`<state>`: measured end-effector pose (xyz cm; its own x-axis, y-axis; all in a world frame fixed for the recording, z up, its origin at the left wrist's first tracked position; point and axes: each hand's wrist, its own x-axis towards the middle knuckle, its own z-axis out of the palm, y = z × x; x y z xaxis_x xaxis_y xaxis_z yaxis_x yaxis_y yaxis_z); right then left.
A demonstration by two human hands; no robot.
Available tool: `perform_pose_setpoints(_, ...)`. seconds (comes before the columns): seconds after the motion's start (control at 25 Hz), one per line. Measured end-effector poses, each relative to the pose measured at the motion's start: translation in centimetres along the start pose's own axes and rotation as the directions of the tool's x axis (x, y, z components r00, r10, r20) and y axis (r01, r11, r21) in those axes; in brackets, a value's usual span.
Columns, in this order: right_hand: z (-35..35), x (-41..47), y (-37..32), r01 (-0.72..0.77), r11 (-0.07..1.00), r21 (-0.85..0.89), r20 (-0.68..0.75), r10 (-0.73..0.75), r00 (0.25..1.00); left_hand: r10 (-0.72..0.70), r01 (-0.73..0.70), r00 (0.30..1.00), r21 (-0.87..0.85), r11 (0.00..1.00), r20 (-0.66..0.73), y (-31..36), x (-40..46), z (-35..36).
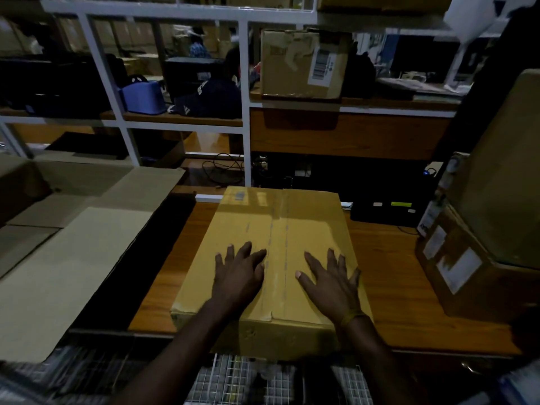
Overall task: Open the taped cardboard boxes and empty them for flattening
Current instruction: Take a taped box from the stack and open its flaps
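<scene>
Two flat palms, left hand (238, 276) and right hand (331, 283), atop seemingly taped cardboard box (280, 226).

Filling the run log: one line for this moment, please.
stage: box still taped | left hand: flat on box top | right hand: flat on top | tape seam: between hands, uncut

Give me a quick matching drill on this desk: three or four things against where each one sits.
Things:
1. left hand
2. right hand
3. flattened cardboard
4. labelled box

Places:
A. up on the shelf
B. flat on the taped box, right of its seam
C. spread left of the desk
D. flat on the taped box, left of its seam

Pairs: 1-D, 2-B, 3-C, 4-A
</scene>
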<state>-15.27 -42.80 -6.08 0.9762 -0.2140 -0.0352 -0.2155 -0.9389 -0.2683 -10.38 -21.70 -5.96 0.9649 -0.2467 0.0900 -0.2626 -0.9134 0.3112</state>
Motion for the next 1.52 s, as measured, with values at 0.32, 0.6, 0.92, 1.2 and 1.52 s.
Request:
perform_pose_setpoints(0.32,-0.3,-3.6,-2.8,0.029,0.999,0.027,0.068,-0.031,0.997,0.117,-0.113,0.991,-0.059,0.992,0.071,1.4,0.8,-0.1)
perform_pose_setpoints(0.6,0.1,-4.9,-6.0,-0.069,0.997,0.028,0.062,0.067,0.996,0.211,-0.204,0.976,-0.111,0.973,0.047,0.1,2.7,0.1)
perform_pose_setpoints(0.92,-1.8,-5.8,-8.6,-0.150,0.960,0.238,-0.097,0.178,0.979,0.383,-0.377,0.912,-0.659,0.651,-0.144,1.3,3.1,-0.8)
perform_pose_setpoints(1.2,-2.9,-7.9,-8.9,-0.181,0.966,0.183,-0.635,0.257,0.729,0.620,-0.624,0.727,-0.659,0.420,-0.294,3.7,5.1,-1.9)
perform_pose_setpoints(1.52,-4.1,-8.4,-3.9,-0.429,0.887,-0.169,-0.855,0.084,0.511,0.549,-0.750,0.636,-0.602,0.274,-0.542,13.2,6.5,-3.0)
